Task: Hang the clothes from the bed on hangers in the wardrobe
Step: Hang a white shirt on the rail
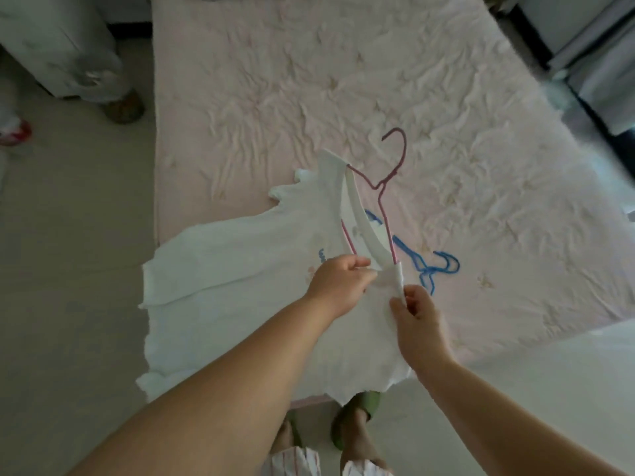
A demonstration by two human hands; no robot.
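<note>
While the left hand (338, 286) pinches the white shirt (220, 286) at its collar and the right hand (417, 317) grips its shoulder, over the bed's (343, 80) near edge, seat the pink hanger's (386, 187) arm fully inside.

- The bed (343, 80), under a wrinkled pale pink sheet, stretches away beyond the hands and fills most of the view.
- Pale beige floor (68, 252) runs along the left of the hands and continues beneath them.
- Far up and left of the hands stands a whitish draped piece of furniture (58, 46), blurred.
- Up and to the right of the hands, grey-white cabinet-like furniture (591, 46) lines the bed's far side.
- A pale flat surface (567, 372) lies low right of the hands.
- The light is dim and soft.
</note>
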